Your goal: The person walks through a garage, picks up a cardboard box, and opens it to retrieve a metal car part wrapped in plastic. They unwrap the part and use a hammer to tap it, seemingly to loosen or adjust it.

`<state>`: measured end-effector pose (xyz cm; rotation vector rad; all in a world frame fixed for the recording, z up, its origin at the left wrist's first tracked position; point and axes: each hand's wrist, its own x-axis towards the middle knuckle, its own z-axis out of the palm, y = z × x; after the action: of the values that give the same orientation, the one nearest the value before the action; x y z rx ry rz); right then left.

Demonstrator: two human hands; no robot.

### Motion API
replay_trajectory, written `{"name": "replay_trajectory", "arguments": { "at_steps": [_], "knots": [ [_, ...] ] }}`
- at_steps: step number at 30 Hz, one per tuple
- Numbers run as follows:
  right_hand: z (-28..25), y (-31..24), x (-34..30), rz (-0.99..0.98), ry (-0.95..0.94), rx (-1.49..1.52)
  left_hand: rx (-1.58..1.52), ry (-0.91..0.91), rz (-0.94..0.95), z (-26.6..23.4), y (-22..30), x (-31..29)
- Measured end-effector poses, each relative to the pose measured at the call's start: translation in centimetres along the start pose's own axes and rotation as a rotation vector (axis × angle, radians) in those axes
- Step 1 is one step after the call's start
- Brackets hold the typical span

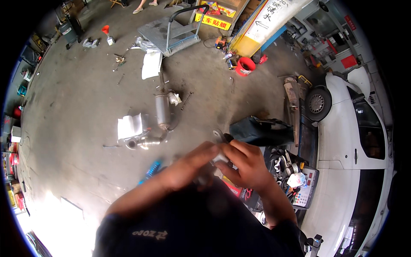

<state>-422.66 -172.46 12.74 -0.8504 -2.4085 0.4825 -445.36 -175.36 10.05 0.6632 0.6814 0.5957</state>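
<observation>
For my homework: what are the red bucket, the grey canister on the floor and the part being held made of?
Red bucket: probably plastic, smooth-looking, its colour bright and even. Grey canister: looks like dull metal, with soft highlights along its curve. Held part: perhaps metal, grey with pale shine, but blurred.

The person wears a very dark shirt (201, 227), navy to near black, with one pale marking (150, 234) on its front. The marking is a short row of light grey characters. Left of the marking is the left sleeve (112, 227), short and equally dark; well to its right is the right sleeve (283, 235), matching it. Farther out from the marking, past both sleeves, the left forearm (143, 192) and right forearm (274, 201) are bare, as are the left grip (196, 160) and right grip (248, 165).
</observation>
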Motion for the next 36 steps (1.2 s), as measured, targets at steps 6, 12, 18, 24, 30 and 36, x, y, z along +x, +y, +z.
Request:
{"name": "replay_trajectory", "arguments": {
  "at_steps": [6, 12, 18, 24, 30, 36],
  "knots": [
    [0.1, 0.3, -0.8, -0.023, 0.034, -0.011, 0.017, -0.032, -0.035, -0.2, -0.1, 0.5],
    [-0.5, 1.3, 0.2, 0.098, -0.024, -0.043, -0.118, -0.028, -0.175, -2.2, -0.1, 2.5],
    [-0.4, 5.2, -0.8, 0.356, 0.065, 0.506, 0.067, -0.080, -0.274, -4.8, 3.5, 4.1],
    [0.7, 4.4, -0.8, 0.745, 0.016, 0.971, 0.201, -0.153, -0.203, -4.6, 6.0, 6.2],
    [0.1, 3.5, -0.7, 0.861, 0.320, 0.846, 0.121, 0.044, 0.013, -8.0, 5.2, 7.6],
    [0.9, 2.5, -0.9, 0.901, 0.534, 1.125, -0.075, 0.094, 0.344, -5.7, 3.4, 6.9]
  ]
}}
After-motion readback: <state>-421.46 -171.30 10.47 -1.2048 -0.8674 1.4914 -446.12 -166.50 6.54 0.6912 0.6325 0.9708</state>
